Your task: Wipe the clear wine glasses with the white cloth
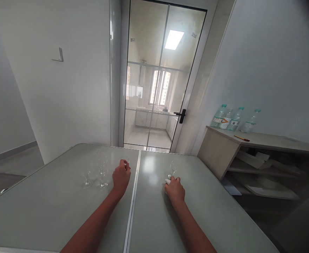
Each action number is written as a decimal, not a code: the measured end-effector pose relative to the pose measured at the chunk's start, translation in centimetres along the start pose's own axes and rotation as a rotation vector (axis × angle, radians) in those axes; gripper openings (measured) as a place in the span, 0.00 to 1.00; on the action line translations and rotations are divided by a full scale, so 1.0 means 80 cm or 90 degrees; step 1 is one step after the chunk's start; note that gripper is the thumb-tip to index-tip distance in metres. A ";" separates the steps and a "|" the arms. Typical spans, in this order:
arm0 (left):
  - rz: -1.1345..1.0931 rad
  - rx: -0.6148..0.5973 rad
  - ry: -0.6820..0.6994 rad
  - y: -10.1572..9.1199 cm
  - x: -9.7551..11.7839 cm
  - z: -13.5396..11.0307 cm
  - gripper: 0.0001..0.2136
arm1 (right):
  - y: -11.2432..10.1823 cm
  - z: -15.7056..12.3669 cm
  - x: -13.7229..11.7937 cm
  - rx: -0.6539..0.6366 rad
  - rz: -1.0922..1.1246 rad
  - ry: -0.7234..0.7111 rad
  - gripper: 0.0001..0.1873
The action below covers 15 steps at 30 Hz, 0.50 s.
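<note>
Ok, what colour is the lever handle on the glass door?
The lever handle is black; the head view, the only one here, shows it.

Head-worn camera looking forward and down across a nearby glossy, grey-green rectangular table [154,211] toward a tall, white-framed glass door [159,66].

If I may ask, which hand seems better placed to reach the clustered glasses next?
Probably the left hand: it is beside the clustered glasses, on the same side of the metal strip. The right hand is across the strip, near another glass.
</note>
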<state>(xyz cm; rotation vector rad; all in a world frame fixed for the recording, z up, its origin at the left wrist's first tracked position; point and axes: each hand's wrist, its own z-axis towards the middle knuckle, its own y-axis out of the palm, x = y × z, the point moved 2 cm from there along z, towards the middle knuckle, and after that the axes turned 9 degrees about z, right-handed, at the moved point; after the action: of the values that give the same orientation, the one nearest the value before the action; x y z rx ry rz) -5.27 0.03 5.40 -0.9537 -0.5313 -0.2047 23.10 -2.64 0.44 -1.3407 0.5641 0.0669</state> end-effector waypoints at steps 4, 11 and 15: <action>-0.105 0.025 0.085 0.000 0.008 -0.008 0.07 | -0.005 -0.011 -0.017 0.006 0.044 -0.089 0.11; -0.224 -0.050 0.304 0.010 0.025 -0.040 0.07 | -0.006 -0.033 -0.051 -0.048 0.280 -0.287 0.38; -0.259 -0.185 0.474 0.019 0.039 -0.072 0.09 | -0.008 -0.036 -0.053 -0.043 0.287 -0.322 0.37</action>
<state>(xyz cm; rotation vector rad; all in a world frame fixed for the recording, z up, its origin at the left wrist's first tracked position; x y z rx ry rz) -0.02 -3.64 3.24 -0.9588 0.0067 -0.9803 18.68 -4.31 2.43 -1.1788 0.4220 0.7778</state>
